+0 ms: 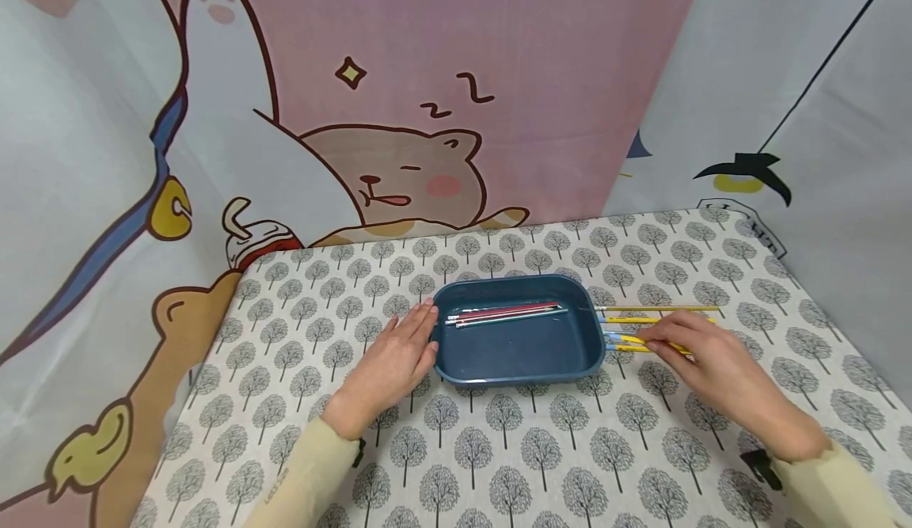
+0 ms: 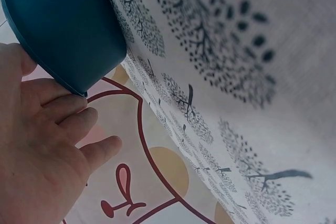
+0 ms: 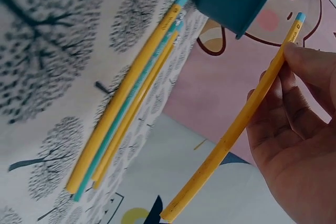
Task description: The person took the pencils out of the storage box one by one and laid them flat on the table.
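Observation:
A dark blue rectangular basin (image 1: pixel 516 354) stands on the table, with several red and pale pencils (image 1: pixel 506 314) lying inside near its far wall. My left hand (image 1: pixel 390 366) rests against the basin's left end, touching the rim with its fingers loosely extended. To the right of the basin, my right hand (image 1: pixel 720 362) pinches a yellow pencil (image 3: pixel 226 140) with a blue end between thumb and fingers. That pencil is lifted off the cloth in the right wrist view. Beneath it lie another yellow pencil (image 3: pixel 128 95), a teal pencil (image 3: pixel 118 121) and a thinner yellow pencil (image 3: pixel 136 106).
A white cloth (image 1: pixel 506 449) printed with grey trees covers the table. Cartoon-printed curtains (image 1: pixel 556 77) hang behind the far edge and along both sides.

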The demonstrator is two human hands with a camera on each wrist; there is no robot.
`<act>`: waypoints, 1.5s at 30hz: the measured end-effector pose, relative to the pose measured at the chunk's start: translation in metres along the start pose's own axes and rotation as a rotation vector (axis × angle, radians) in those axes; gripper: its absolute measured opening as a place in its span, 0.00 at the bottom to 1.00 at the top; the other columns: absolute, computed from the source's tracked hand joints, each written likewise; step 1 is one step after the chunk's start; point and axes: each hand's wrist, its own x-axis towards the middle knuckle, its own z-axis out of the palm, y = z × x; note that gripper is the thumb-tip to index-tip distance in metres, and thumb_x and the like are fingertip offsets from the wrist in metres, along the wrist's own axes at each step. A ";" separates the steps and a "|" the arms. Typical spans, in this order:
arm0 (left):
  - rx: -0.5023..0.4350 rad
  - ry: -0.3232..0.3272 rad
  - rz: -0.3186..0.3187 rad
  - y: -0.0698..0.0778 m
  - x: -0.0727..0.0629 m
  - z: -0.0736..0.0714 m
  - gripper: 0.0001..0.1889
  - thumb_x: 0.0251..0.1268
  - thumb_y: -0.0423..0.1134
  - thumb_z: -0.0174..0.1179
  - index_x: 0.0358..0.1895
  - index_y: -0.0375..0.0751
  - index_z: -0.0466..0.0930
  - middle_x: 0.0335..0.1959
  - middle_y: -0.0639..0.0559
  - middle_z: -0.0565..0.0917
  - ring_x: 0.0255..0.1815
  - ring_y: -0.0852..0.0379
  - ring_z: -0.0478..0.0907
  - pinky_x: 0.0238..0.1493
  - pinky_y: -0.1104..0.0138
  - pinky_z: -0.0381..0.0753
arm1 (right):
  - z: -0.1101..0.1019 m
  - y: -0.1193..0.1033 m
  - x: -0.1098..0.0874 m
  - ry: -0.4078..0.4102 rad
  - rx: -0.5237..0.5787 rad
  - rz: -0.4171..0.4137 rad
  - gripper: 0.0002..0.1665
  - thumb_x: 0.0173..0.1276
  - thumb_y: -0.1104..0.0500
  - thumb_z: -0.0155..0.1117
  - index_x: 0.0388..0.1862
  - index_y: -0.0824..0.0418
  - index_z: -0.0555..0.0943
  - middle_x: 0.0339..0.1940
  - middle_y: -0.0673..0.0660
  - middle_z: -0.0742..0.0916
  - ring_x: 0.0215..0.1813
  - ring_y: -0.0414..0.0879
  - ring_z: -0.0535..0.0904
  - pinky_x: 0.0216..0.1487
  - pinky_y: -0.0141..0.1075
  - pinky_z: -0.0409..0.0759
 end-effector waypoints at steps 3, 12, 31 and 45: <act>0.006 -0.004 -0.006 0.000 0.000 0.000 0.30 0.83 0.44 0.51 0.79 0.33 0.61 0.80 0.38 0.63 0.81 0.43 0.59 0.76 0.41 0.63 | 0.002 0.004 -0.004 -0.013 0.002 0.006 0.21 0.51 0.73 0.80 0.41 0.55 0.90 0.42 0.48 0.86 0.35 0.37 0.78 0.31 0.23 0.73; 0.007 -0.005 -0.007 0.001 -0.001 0.000 0.30 0.83 0.44 0.51 0.79 0.33 0.61 0.81 0.39 0.61 0.81 0.45 0.58 0.76 0.41 0.63 | 0.007 0.016 -0.012 -0.059 -0.019 0.023 0.20 0.50 0.71 0.82 0.40 0.52 0.90 0.40 0.46 0.86 0.34 0.34 0.75 0.27 0.32 0.74; 0.008 0.014 0.002 0.002 0.000 0.001 0.30 0.82 0.43 0.52 0.79 0.32 0.63 0.81 0.40 0.61 0.81 0.47 0.58 0.75 0.41 0.65 | 0.019 0.033 -0.017 -0.121 -0.023 -0.010 0.19 0.52 0.71 0.80 0.40 0.51 0.90 0.41 0.45 0.87 0.37 0.35 0.80 0.31 0.32 0.80; 0.008 0.019 0.008 0.002 0.000 0.001 0.30 0.82 0.43 0.52 0.79 0.31 0.62 0.80 0.38 0.62 0.81 0.46 0.58 0.74 0.40 0.65 | 0.026 0.039 -0.019 -0.203 -0.036 0.020 0.17 0.56 0.69 0.79 0.41 0.50 0.89 0.43 0.46 0.87 0.40 0.39 0.83 0.36 0.39 0.86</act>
